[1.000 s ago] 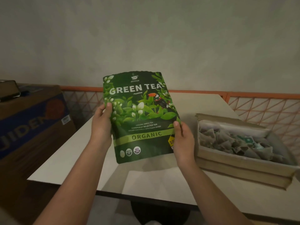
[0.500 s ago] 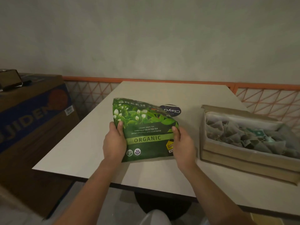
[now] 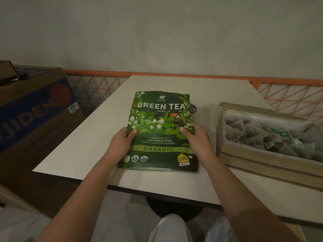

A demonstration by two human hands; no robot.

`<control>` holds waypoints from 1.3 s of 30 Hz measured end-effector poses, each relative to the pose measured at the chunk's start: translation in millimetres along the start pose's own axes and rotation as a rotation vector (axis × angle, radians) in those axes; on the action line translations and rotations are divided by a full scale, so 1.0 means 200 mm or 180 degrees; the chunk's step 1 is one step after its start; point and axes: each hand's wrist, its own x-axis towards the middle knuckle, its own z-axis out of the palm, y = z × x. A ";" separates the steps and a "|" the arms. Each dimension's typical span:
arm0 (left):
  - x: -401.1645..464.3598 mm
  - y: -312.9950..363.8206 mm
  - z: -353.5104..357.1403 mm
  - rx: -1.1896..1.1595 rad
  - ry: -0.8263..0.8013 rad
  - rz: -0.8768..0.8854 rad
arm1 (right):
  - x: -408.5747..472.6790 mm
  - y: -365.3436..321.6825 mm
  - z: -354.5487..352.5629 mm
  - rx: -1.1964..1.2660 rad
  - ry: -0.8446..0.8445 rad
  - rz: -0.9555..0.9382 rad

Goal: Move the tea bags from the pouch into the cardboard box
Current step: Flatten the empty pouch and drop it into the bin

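Note:
A green tea pouch [image 3: 160, 130] printed "GREEN TEA" and "ORGANIC" lies flat, face up, on the pale table [image 3: 218, 91]. My left hand [image 3: 120, 144] grips its left edge with the thumb on top. My right hand [image 3: 197, 142] grips the right edge the same way. To the right stands an open cardboard box [image 3: 262, 165] lined with white, filled with several pyramid tea bags [image 3: 272, 138].
A big brown carton with blue print [image 3: 35, 112] stands left of the table, with a dark object [image 3: 7, 72] on top. An orange lattice railing [image 3: 290, 95] runs behind the table. A dark round sticker [image 3: 193, 109] peeks from under the pouch's right edge.
The pouch went from held upright in the air, to folded over near the table, to lying flat and face up. Both hands stayed on its side edges.

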 end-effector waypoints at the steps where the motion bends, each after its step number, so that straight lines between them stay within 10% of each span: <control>1: 0.01 0.00 -0.01 -0.0238 -0.0107 -0.0106 | 0.01 0.00 0.01 -0.0042 0.0015 -0.0023; 6: 0.04 0.06 -0.01 -0.1416 -0.0017 -0.0330 | 0.01 -0.03 -0.01 -0.0033 -0.0209 -0.0173; 24: 0.31 0.16 -0.22 -0.1348 -0.0099 -0.0428 | 0.22 -0.24 0.14 0.1340 -0.0268 0.0491; 31: 0.31 0.45 -0.48 -0.2678 -0.0768 -0.1754 | 0.31 -0.58 0.06 0.1293 -0.0163 0.0799; 35: 0.26 0.70 -0.56 -0.2413 -0.1368 -0.1610 | 0.31 -0.84 -0.05 0.1114 -0.0269 0.0748; 39: 0.27 0.89 -0.55 -0.2207 -0.0590 -0.1501 | 0.30 -1.04 -0.18 0.1505 -0.0469 0.1454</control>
